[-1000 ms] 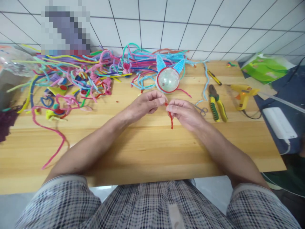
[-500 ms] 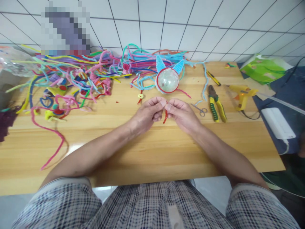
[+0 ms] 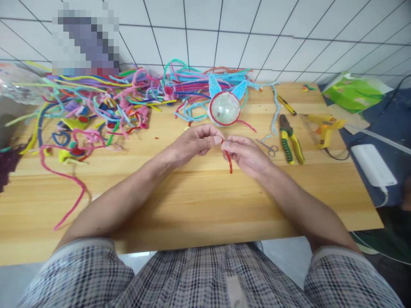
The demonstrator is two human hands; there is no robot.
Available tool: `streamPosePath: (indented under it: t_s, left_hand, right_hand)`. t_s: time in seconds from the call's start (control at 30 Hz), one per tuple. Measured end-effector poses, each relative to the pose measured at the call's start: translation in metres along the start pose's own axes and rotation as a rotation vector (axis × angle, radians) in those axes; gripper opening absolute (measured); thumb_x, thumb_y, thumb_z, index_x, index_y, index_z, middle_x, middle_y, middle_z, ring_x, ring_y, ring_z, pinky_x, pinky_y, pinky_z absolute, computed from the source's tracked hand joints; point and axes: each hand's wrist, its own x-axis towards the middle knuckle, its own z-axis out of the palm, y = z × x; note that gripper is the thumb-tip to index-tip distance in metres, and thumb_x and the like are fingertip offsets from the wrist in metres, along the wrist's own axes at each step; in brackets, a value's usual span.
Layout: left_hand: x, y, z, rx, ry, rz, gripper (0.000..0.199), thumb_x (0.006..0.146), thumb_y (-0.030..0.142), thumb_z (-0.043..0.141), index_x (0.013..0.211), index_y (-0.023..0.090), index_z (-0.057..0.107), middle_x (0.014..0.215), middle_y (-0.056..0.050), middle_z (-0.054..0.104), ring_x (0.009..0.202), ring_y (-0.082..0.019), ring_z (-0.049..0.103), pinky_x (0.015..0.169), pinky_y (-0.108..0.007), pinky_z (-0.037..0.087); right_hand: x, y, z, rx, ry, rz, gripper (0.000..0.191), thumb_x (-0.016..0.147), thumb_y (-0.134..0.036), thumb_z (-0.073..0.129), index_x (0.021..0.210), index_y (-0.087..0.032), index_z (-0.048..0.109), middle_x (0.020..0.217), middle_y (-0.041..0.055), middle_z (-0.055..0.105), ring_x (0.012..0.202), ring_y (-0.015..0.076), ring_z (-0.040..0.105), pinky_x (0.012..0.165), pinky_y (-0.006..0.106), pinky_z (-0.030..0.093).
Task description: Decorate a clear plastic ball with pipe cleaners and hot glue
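Observation:
A short red pipe cleaner (image 3: 229, 162) hangs down from between my fingertips, over the middle of the table. My left hand (image 3: 201, 145) pinches its upper end with thumb and forefinger. Right beside it, my right hand (image 3: 245, 154) is closed on the same piece just below. Beyond my hands lies a clear ball (image 3: 224, 108) with a red ring round it and two light blue pointed ears (image 3: 239, 90). My left hand mostly hides a small yellow and red piece (image 3: 188, 125).
Tangled coloured pipe cleaners (image 3: 122, 100) cover the table's back left. On the right lie scissors (image 3: 272, 149), pliers (image 3: 290, 141), a yellow cutter (image 3: 287, 105) and a glue gun (image 3: 325, 128). A pink strand (image 3: 80, 184) reaches towards the front left.
My left hand has shifted slightly left and its fingers are more spread out from the palm. The red piece's lower end has swung right and hangs lower, showing more of its length.

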Motion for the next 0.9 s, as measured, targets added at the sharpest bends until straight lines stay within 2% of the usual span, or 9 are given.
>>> streamPosePath:
  t_s: [0.17, 0.27, 0.4, 0.53, 0.63, 0.7, 0.8, 0.9]
  left_hand:
    - [-0.001, -0.001, -0.004, 0.079, -0.035, -0.008, 0.05, 0.08, 0.058, 0.103, 0.091, 0.015, 0.078, 0.063, 0.006, 0.055, 0.052, -0.006, 0.04, 0.049, -0.021, 0.028]
    - [0.0, -0.003, -0.001, 0.067, 0.009, -0.003, 0.049, 0.077, 0.055, 0.105, 0.088, 0.016, 0.077, 0.061, 0.007, 0.053, 0.052, -0.006, 0.039, 0.049, -0.021, 0.027]
    - [-0.005, -0.011, 0.018, -0.136, 0.14, 0.005, 0.05, 0.072, 0.051, 0.108, 0.083, 0.017, 0.073, 0.06, 0.008, 0.052, 0.049, -0.005, 0.037, 0.047, -0.02, 0.026]
    - [-0.015, -0.017, 0.041, -0.4, 0.27, -0.112, 0.038, 0.084, 0.036, 0.101, 0.082, 0.017, 0.069, 0.058, 0.009, 0.048, 0.048, -0.005, 0.038, 0.048, -0.018, 0.032]
    - [-0.018, -0.019, 0.044, -0.472, 0.274, -0.132, 0.035, 0.085, 0.033, 0.1, 0.083, 0.018, 0.069, 0.06, 0.009, 0.05, 0.049, -0.005, 0.04, 0.048, -0.017, 0.034]
    - [-0.015, -0.019, 0.039, -0.427, 0.223, -0.101, 0.04, 0.08, 0.042, 0.104, 0.086, 0.017, 0.072, 0.062, 0.008, 0.054, 0.05, -0.005, 0.042, 0.048, -0.018, 0.034]
    - [-0.007, -0.015, 0.025, -0.233, 0.132, -0.003, 0.052, 0.075, 0.057, 0.106, 0.091, 0.017, 0.078, 0.065, 0.006, 0.059, 0.05, -0.005, 0.042, 0.048, -0.02, 0.031]
    - [-0.002, -0.007, 0.012, -0.011, 0.06, 0.11, 0.052, 0.078, 0.061, 0.104, 0.091, 0.017, 0.081, 0.065, 0.005, 0.06, 0.053, -0.006, 0.043, 0.05, -0.022, 0.03]
  right_hand:
    - [0.0, 0.001, -0.001, -0.027, -0.008, -0.017, 0.043, 0.068, -0.051, 0.102, 0.073, -0.021, 0.071, 0.067, -0.0054, 0.059, 0.066, 0.0109, 0.048, 0.064, 0.028, 0.036]
    - [0.0, 0.001, 0.0, -0.03, -0.019, -0.044, 0.046, 0.07, -0.054, 0.102, 0.072, -0.021, 0.069, 0.066, -0.0056, 0.057, 0.065, 0.0108, 0.047, 0.064, 0.028, 0.036]
    - [0.001, 0.009, 0.006, 0.018, 0.014, -0.112, 0.055, 0.068, -0.061, 0.105, 0.071, -0.022, 0.066, 0.068, -0.0061, 0.055, 0.064, 0.0105, 0.046, 0.063, 0.028, 0.038]
    - [0.001, 0.02, 0.012, 0.053, 0.047, -0.147, 0.058, 0.07, -0.07, 0.104, 0.074, -0.023, 0.069, 0.068, -0.0057, 0.056, 0.064, 0.012, 0.046, 0.064, 0.029, 0.042]
    - [0.0, 0.021, 0.013, 0.063, 0.059, -0.121, 0.059, 0.067, -0.07, 0.104, 0.076, -0.023, 0.07, 0.071, -0.0045, 0.059, 0.066, 0.0125, 0.048, 0.064, 0.03, 0.043]
    - [0.001, 0.018, 0.01, 0.058, 0.067, -0.113, 0.059, 0.065, -0.068, 0.106, 0.073, -0.023, 0.069, 0.071, -0.004, 0.059, 0.066, 0.012, 0.048, 0.064, 0.029, 0.04]
    - [0.0, 0.01, 0.006, 0.031, 0.08, -0.122, 0.055, 0.067, -0.062, 0.105, 0.069, -0.023, 0.066, 0.068, -0.0043, 0.057, 0.066, 0.0119, 0.048, 0.064, 0.029, 0.039]
    - [-0.002, 0.002, 0.002, -0.021, 0.059, -0.099, 0.047, 0.071, -0.055, 0.101, 0.07, -0.023, 0.067, 0.067, -0.0042, 0.058, 0.066, 0.0123, 0.047, 0.065, 0.029, 0.038]
